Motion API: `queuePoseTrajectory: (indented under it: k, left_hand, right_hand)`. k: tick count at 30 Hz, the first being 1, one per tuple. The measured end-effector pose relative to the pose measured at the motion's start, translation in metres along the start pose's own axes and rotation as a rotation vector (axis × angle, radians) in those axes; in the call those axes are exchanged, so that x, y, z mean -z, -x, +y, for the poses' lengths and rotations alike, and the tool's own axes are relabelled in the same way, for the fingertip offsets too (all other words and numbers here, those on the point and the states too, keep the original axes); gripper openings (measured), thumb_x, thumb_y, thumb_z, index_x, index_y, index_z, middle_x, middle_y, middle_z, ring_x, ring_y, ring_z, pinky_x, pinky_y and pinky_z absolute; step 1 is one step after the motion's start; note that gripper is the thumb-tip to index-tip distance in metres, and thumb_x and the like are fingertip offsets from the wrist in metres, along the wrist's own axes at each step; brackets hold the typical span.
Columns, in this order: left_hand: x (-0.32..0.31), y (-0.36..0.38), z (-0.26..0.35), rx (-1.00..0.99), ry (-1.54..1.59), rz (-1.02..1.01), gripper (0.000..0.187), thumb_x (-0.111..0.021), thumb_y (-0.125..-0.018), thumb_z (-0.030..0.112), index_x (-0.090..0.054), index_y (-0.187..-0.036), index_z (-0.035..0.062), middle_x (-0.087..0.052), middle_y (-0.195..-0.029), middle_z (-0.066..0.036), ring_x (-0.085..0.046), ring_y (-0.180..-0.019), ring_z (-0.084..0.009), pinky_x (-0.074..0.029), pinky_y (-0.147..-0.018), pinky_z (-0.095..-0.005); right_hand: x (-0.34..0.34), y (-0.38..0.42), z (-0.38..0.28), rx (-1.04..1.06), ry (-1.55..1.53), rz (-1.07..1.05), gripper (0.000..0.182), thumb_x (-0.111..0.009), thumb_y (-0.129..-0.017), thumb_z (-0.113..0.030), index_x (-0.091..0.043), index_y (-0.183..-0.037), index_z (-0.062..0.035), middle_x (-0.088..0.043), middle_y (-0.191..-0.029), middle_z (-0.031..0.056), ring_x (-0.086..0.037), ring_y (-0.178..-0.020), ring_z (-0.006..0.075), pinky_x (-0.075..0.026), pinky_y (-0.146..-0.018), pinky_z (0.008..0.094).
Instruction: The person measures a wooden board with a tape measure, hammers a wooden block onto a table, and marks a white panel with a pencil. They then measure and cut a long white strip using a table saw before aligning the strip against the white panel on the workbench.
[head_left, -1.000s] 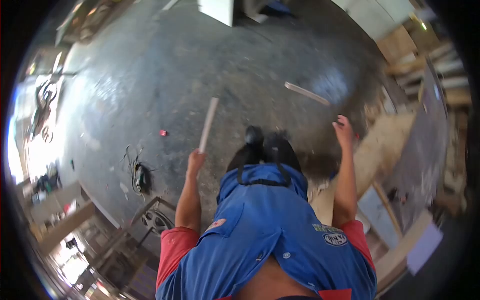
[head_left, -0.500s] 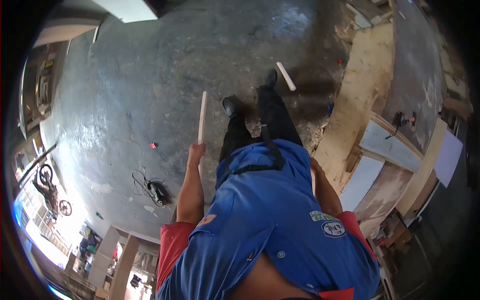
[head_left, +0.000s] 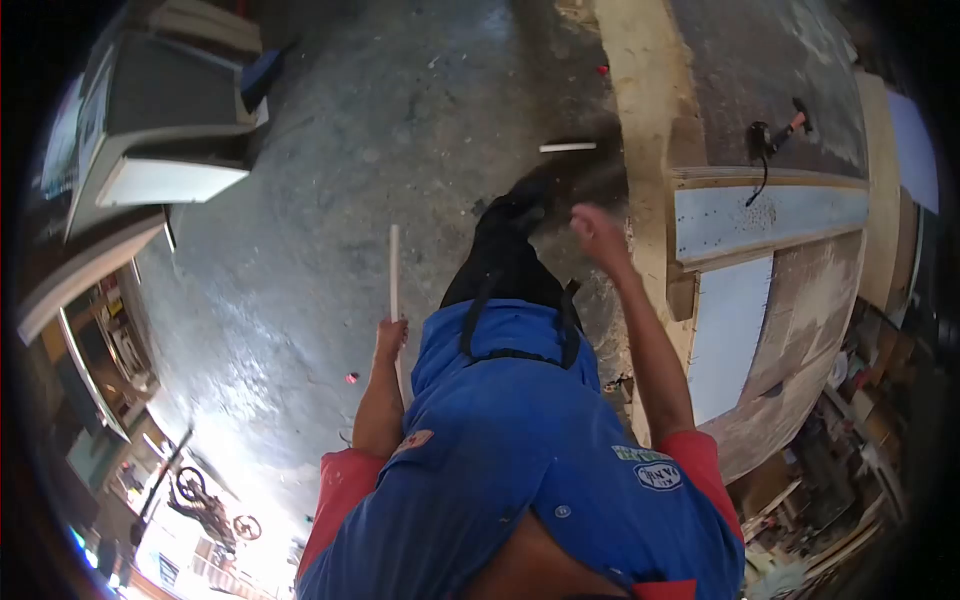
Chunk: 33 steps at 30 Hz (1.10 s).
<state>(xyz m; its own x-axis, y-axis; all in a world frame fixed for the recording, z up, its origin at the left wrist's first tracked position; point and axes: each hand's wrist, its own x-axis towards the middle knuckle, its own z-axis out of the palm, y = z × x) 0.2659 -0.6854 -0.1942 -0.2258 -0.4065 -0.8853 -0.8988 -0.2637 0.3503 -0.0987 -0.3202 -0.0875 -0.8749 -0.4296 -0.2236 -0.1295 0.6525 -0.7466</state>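
My left hand point(head_left: 392, 338) is closed around a long, narrow pale strip of wood point(head_left: 395, 262), which points away from me beside my left leg. Its lower part runs back past my wrist. Out in front on the other side is my right hand point(head_left: 599, 236), between my legs and the workbench. Motion smears its fingers, and nothing is seen sticking out of it. A short white strip point(head_left: 567, 147) lies on the floor ahead of my feet, beyond the right hand.
On my right stands a workbench with a long wooden edge point(head_left: 652, 110) and pale blue panels point(head_left: 733, 335). A hammer point(head_left: 790, 128) lies on it. Cabinets point(head_left: 170, 183) stand far left. A small red object point(head_left: 352, 378) is on the floor, and a motorcycle point(head_left: 205, 505) stands behind.
My right hand has come out from beside my body and reached forward. My view has turned, and the workbench lies straighter along my right. The left hand still grips the strip of wood.
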Motion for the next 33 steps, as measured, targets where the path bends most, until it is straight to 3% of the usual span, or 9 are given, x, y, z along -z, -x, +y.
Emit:
queuePoseTrajectory:
  k: [8, 10, 12, 17, 18, 20, 21, 29, 33]
  left_hand:
    - [-0.019, -0.055, 0.153, -0.177, -0.275, -0.104, 0.013, -0.064, -0.077, 0.013, -0.059, -0.08, 0.002, -0.056, -0.058, -0.007, -0.052, -0.044, -0.0164, -0.041, -0.04, -0.0315]
    - [-0.024, -0.075, 0.192, -0.255, -0.224, -0.084, 0.013, -0.063, -0.077, 0.014, -0.058, -0.08, 0.002, -0.058, -0.059, -0.008, -0.054, -0.045, -0.0177, -0.043, -0.042, -0.0322]
    - [-0.026, -0.104, 0.228, -0.314, -0.215, -0.118, 0.014, -0.063, -0.076, 0.015, -0.059, -0.082, 0.002, -0.059, -0.059, -0.009, -0.056, -0.047, -0.0183, -0.045, -0.043, -0.0329]
    - [-0.016, -0.137, 0.344, -0.53, -0.458, -0.041, 0.024, -0.064, -0.072, 0.02, -0.067, -0.089, 0.0025, -0.064, -0.064, -0.012, -0.063, -0.054, -0.0201, -0.051, -0.053, -0.0347]
    - [-0.006, -0.146, 0.368, -0.588, -0.526, -0.082, 0.026, -0.064, -0.071, 0.021, -0.068, -0.091, 0.0045, -0.066, -0.068, -0.013, -0.065, -0.06, -0.0239, -0.052, -0.058, -0.0372]
    - [0.009, -0.151, 0.399, -0.637, -0.583, -0.129, 0.029, -0.064, -0.07, 0.022, -0.069, -0.094, 0.0064, -0.068, -0.073, -0.015, -0.067, -0.066, -0.0277, -0.053, -0.062, -0.0396]
    - [0.022, -0.131, 0.426, -0.727, -0.693, -0.125, 0.032, -0.065, -0.069, 0.023, -0.07, -0.098, 0.0097, -0.069, -0.079, -0.016, -0.067, -0.073, -0.0313, -0.053, -0.068, -0.0417]
    - [0.049, -0.023, 0.59, -0.983, -0.932, -0.509, 0.043, -0.067, -0.069, 0.019, -0.069, -0.113, 0.0175, -0.069, -0.097, -0.017, -0.065, -0.093, -0.0355, -0.051, -0.083, -0.0421]
    - [0.045, 0.004, 0.653, -1.098, -1.027, -0.339, 0.055, -0.07, -0.072, 0.017, -0.06, -0.127, 0.0172, -0.067, -0.106, -0.015, -0.063, -0.1, -0.0336, -0.05, -0.086, -0.0412]
  right_hand:
    - [-0.061, 0.158, 0.113, -0.805, 0.125, -0.222, 0.037, -0.056, -0.086, -0.037, -0.066, -0.087, -0.0006, -0.065, -0.089, 0.0265, -0.061, -0.09, 0.0459, -0.048, -0.074, 0.0497]
    - [-0.104, 0.225, 0.181, -0.864, 0.037, -0.173, 0.042, -0.059, -0.086, -0.039, -0.066, -0.105, -0.003, -0.069, -0.083, 0.02, -0.066, -0.077, 0.0386, -0.052, -0.071, 0.0452]
    - [-0.094, 0.235, 0.143, -1.148, -0.184, -0.073, 0.032, -0.06, -0.088, -0.037, -0.066, -0.096, -0.0071, -0.064, -0.065, 0.0102, -0.064, -0.053, 0.0232, -0.051, -0.054, 0.0413]
    - [-0.102, 0.166, 0.075, -1.305, -0.223, -0.091, 0.03, -0.06, -0.088, -0.034, -0.064, -0.101, -0.0067, -0.067, -0.092, 0.0163, -0.07, -0.079, 0.0298, -0.053, -0.063, 0.0449]
    - [-0.11, 0.136, 0.063, -1.298, -0.231, -0.075, 0.03, -0.06, -0.088, -0.034, -0.064, -0.101, -0.0067, -0.067, -0.092, 0.0163, -0.07, -0.079, 0.0298, -0.053, -0.063, 0.0449]
    - [-0.107, 0.058, 0.039, -0.6, 0.281, -0.212, 0.03, -0.06, -0.087, -0.027, -0.061, -0.109, -0.007, -0.063, -0.105, 0.0214, -0.063, -0.1, 0.0389, -0.051, -0.08, 0.0478]
    - [-0.115, 0.02, 0.04, -0.425, 0.12, 0.14, 0.03, -0.058, -0.086, -0.02, -0.059, -0.113, -0.0071, -0.062, -0.106, 0.0229, -0.055, -0.107, 0.0438, -0.046, -0.091, 0.0483]
    - [0.013, -0.277, -0.256, 0.532, 0.5, 0.219, 0.044, -0.072, -0.078, -0.033, -0.06, -0.114, -0.01, -0.06, -0.113, 0.0188, -0.057, -0.104, 0.0386, -0.049, -0.087, 0.0453]
    - [0.016, -0.326, -0.24, 0.024, 0.364, -0.247, 0.046, -0.071, -0.078, -0.047, -0.065, -0.107, -0.0118, -0.066, -0.098, 0.0158, -0.063, -0.092, 0.0344, -0.05, -0.078, 0.0424]
